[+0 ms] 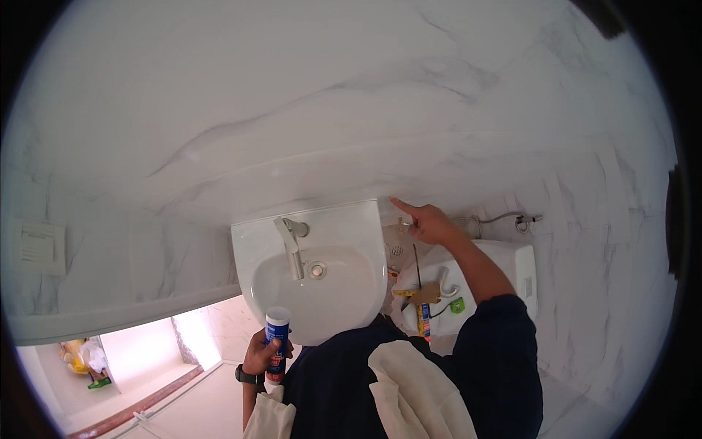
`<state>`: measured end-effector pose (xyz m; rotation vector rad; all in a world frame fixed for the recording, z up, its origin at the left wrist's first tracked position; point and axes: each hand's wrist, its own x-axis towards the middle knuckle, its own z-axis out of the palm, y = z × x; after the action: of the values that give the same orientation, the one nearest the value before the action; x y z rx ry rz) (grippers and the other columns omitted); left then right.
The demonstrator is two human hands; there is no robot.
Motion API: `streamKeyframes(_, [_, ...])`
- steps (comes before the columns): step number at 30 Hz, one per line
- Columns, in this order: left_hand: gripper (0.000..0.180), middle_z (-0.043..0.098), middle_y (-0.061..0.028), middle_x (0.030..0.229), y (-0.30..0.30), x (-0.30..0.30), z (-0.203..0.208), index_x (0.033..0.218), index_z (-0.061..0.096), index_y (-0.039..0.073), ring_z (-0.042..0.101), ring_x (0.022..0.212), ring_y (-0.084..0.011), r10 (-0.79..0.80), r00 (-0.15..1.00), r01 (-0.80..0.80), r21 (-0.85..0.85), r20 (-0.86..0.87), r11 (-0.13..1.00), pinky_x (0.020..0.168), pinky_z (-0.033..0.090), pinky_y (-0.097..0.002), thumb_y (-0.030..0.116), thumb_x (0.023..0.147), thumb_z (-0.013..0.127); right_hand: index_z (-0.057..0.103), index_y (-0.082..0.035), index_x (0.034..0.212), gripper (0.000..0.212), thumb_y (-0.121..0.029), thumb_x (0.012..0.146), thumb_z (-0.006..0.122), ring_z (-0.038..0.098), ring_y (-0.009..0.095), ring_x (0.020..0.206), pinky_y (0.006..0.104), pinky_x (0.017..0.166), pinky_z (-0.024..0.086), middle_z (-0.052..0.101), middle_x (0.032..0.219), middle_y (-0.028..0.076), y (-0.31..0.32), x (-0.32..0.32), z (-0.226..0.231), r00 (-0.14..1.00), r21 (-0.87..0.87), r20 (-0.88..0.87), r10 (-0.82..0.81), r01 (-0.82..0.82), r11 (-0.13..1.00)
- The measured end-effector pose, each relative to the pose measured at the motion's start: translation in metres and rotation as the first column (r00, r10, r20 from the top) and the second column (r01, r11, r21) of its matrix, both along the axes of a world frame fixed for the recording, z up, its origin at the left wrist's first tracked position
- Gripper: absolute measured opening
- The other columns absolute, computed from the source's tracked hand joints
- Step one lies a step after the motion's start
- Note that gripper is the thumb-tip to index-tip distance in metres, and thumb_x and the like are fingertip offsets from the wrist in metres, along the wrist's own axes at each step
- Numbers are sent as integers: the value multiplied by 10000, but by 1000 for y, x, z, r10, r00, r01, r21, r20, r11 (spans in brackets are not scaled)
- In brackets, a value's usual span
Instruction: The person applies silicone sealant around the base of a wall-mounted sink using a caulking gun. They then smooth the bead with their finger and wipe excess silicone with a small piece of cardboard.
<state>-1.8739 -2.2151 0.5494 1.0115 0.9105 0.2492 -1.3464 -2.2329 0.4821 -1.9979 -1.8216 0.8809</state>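
Observation:
A white washbasin with a chrome tap stands against the marbled wall. My left hand is closed around a blue and red sealant cartridge, held upright by the basin's front left edge; its white end points up. At the basin's back right corner, my right hand reaches to the wall. Its index finger is stretched out, with the tip at or close to the wall beside the corner; I cannot tell if it touches. The other fingers are partly bent, and nothing shows in them.
A white toilet stands to the right, with a caulking gun, a second cartridge and a green tape measure on it. A hose hangs on the wall behind. A bright doorway lies at the lower left.

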Motion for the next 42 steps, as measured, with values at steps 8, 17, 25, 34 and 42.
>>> streamKeyframes(8, [629,695,-130,874,22,36,28,1221,578,-66,701,754,-204,-207,978,206,47,20,978,717,587,-344,461,917,736,290,-59,1602,821,-106,843,600,528,121,600,292,566,421,574,660,17,-69,-45,-1,-478,-238,-873,-96,245,940])
streamKeyframes(17, [574,728,-103,862,39,110,31,1194,651,-16,692,798,-169,-425,877,477,498,-223,724,749,551,-335,385,835,852,210,-35,1623,946,-160,847,736,521,91,599,253,638,422,587,689,1,-123,-157,91,-89,-11,-996,2,146,989])
streamKeyframes(25, [624,748,-144,909,43,120,44,1198,661,-12,732,837,-224,-436,877,458,618,-199,639,774,558,-356,432,808,859,244,-106,1633,957,-133,815,740,466,51,621,231,671,397,523,685,-49,-131,-232,137,278,-112,-940,-199,301,947])
streamKeyframes(34, [603,752,-164,883,45,93,34,1172,673,9,757,822,-281,-490,830,530,649,-265,546,761,570,-363,464,814,840,364,-187,1593,862,-66,814,714,489,115,560,277,622,444,514,598,6,-148,-275,144,665,-122,-652,-365,383,916])
streamKeyframes(42, [554,757,-162,939,35,116,29,1155,656,-50,728,882,-197,-441,891,400,642,-105,655,811,564,-357,402,874,808,644,-116,1394,598,-144,801,718,524,103,584,265,587,402,526,599,-19,-222,-263,124,552,-286,-660,-511,444,849])
